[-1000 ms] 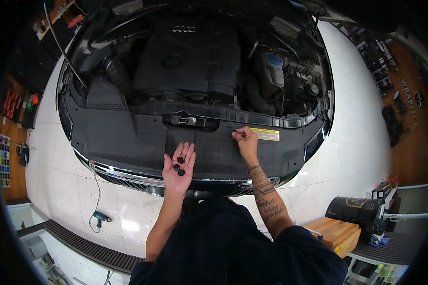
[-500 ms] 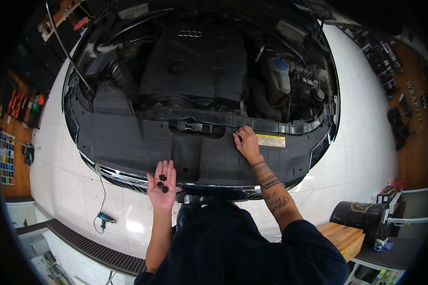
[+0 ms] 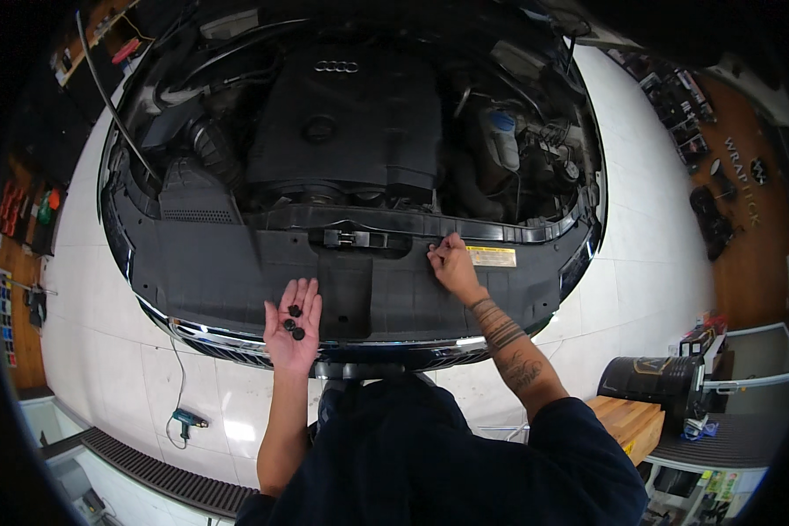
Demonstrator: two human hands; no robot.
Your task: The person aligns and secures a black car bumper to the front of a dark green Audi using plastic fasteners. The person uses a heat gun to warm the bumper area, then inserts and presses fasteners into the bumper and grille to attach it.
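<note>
My left hand (image 3: 291, 351) is held palm up with fingers stretched out, carrying three small black plastic clips (image 3: 298, 333) above the front of the black radiator cover (image 3: 202, 263). My right hand (image 3: 456, 267) is closed in a pinch at that cover, right of the metal latch (image 3: 349, 238) and beside a yellow-and-silver label (image 3: 498, 257). Whatever is between those fingertips is too small to make out. Behind the latch lies the car's black engine cover (image 3: 342, 123), with a fluid reservoir (image 3: 504, 145) to its right.
A metal prop rod (image 3: 114, 110) rises at the left of the engine bay. A corded teal heat gun (image 3: 190, 421) lies on white tiles at lower left. A wooden block (image 3: 622, 421) and black drum (image 3: 644, 377) stand at lower right.
My left hand has shifted leftward along the cover, clips still on the palm. My right hand stays pinched at about the same spot, with slight finger and wrist movement.
</note>
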